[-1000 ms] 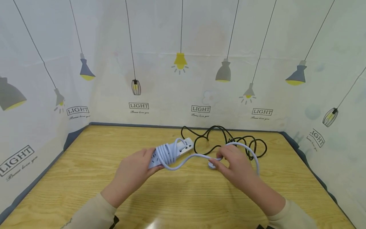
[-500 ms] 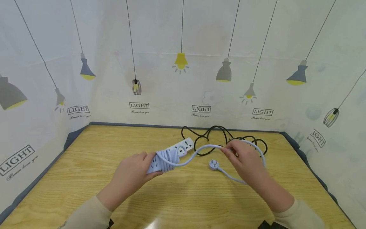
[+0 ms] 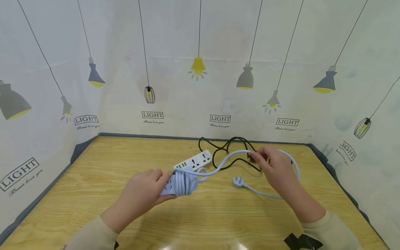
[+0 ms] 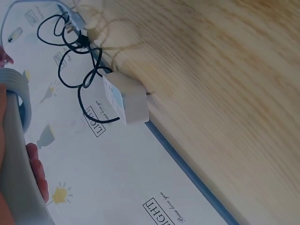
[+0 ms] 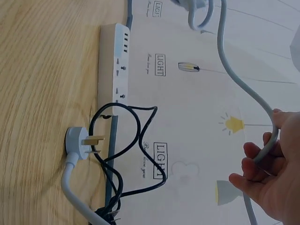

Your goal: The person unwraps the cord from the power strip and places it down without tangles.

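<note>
My left hand (image 3: 142, 187) grips one end of a pale power strip (image 3: 167, 188), raised over the table. Several turns of its light-blue cord (image 3: 185, 185) wrap round the strip's middle. In the left wrist view, fingers (image 4: 38, 174) curl along the side of that strip (image 4: 21, 178). From the wraps the cord arcs across to my right hand (image 3: 276, 170), which pinches it between thumb and fingers. The right wrist view shows the cord (image 5: 241, 84) crossing this hand's fingers (image 5: 255, 166). The cord's plug (image 3: 238, 182) lies on the table, prongs showing, left of the right hand.
Behind the held strip, a second white power strip (image 3: 201, 160) with sockets and USB ports lies on the wooden table (image 3: 218, 218). Its black cord (image 5: 161, 178) spreads in loops toward the back right. A backdrop (image 3: 175, 69) printed with lamps stands along the table's edges.
My right hand has moved right and a little up, drawing the cord along and leaving the plug behind on the table. The held strip has tilted and lowered slightly, uncovering the second strip's USB ports.
</note>
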{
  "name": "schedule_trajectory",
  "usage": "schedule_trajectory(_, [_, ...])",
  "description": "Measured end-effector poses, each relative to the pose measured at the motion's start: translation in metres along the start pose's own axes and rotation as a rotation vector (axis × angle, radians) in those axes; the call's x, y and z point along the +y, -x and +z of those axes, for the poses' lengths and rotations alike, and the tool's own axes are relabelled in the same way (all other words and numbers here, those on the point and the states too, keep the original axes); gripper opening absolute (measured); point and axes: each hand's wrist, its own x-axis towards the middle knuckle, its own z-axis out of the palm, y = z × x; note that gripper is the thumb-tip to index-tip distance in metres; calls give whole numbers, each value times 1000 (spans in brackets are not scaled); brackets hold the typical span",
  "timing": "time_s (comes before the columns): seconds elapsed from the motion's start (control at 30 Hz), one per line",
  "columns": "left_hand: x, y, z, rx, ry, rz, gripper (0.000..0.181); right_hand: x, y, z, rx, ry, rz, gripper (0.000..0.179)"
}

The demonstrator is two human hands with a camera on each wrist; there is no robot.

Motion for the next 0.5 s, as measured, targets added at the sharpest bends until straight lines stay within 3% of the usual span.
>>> schedule_trajectory(0.2, [-1, 3, 0, 10, 1, 45, 63, 11, -3, 0, -30, 9, 52, 30])
schedule_trajectory(0.33, [-3, 4, 0, 53, 13, 55, 58, 20, -3, 0, -66, 6, 96, 34])
schedule_trajectory(0.5, [-4, 5, -3, 109, 11, 58, 69, 33, -2, 0, -102, 9, 136, 38])
